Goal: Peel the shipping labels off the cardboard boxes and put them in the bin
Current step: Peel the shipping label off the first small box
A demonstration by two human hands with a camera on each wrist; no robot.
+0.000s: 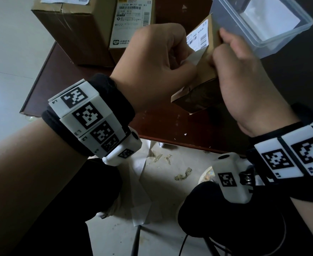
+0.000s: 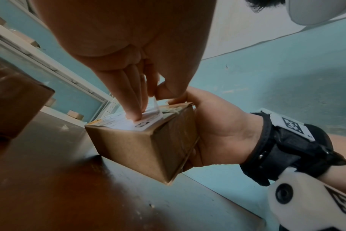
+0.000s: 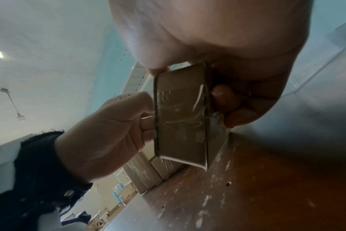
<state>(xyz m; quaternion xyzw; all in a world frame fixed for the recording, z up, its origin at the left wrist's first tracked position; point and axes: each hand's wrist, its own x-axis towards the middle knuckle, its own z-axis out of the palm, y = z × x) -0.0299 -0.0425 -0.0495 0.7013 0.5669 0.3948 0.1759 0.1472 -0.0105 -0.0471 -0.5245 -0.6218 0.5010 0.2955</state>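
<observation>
A small brown cardboard box (image 1: 198, 93) is held tilted above the dark wooden table (image 1: 59, 80). My right hand (image 1: 224, 45) grips it from the right side, thumb on one face and fingers (image 3: 223, 96) curled on the opposite one. A white shipping label (image 1: 198, 37) covers the box's upper face. My left hand (image 1: 185, 58) pinches the label's lifted near corner (image 2: 156, 107) between thumb and fingertips, while the rest of the label (image 2: 128, 123) still lies stuck flat. The clear plastic bin (image 1: 231, 21) stands just behind the box at the far right, with white paper (image 1: 270, 19) inside.
Two larger cardboard boxes stand at the back of the table: one at the left (image 1: 69, 30) and one in the middle with a big white label (image 1: 131, 21). Below the table's near edge, paper sheets and tape scraps (image 1: 181, 174) litter the floor.
</observation>
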